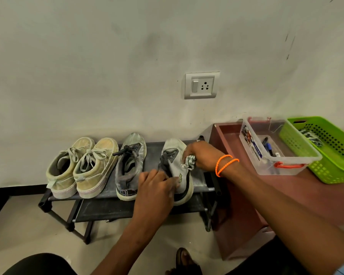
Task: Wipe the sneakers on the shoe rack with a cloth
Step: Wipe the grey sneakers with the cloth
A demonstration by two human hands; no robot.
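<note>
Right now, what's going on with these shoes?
A person is wiping a grey sneaker, the rightmost on the top shelf of the rack. The left hand steadies it at the heel while the right hand presses a bunched cloth against its side. Its mate and a tan pair sit untouched to the left. A clear box and green basket stand on the table at right.

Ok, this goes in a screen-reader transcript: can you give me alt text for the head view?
A person's right hand rubs a crumpled cloth on a grey sneaker on a low black shoe rack, while the left hand steadies its heel. Three more sneakers stand to its left.
</note>
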